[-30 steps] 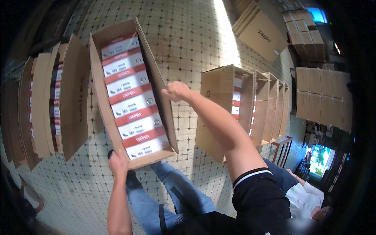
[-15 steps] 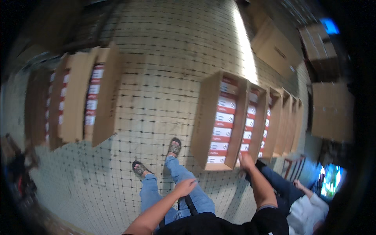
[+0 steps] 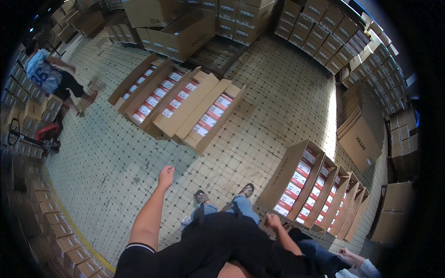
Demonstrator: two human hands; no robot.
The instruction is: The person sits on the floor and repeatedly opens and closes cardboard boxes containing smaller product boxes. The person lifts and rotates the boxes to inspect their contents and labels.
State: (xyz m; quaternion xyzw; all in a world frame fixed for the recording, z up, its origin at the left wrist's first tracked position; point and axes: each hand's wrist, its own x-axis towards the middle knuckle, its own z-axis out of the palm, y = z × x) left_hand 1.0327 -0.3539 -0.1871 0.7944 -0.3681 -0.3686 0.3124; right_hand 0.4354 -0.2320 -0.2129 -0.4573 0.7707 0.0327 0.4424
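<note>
My left hand is held out over the tiled floor, its fingers curled together with nothing visible in them. Ahead of it, a row of long open cartons holds red-and-white boxes. Close to my right side, my right hand is loosely closed, near the near end of a second row of open cartons. Similar red-and-white boxes are lined up inside those. I see nothing held in that hand, and a gap to the carton cannot be made out.
At the far left a person walks near a red pallet jack. Another person's hand shows at the lower right. Flat cardboard leans beyond the right row. Stacked cartons line the back, with more along the left edge.
The view has swung left, showing the left row more fully and a walking person. My left hand has moved from my thigh out to the left. My right hand has drawn back toward me.
</note>
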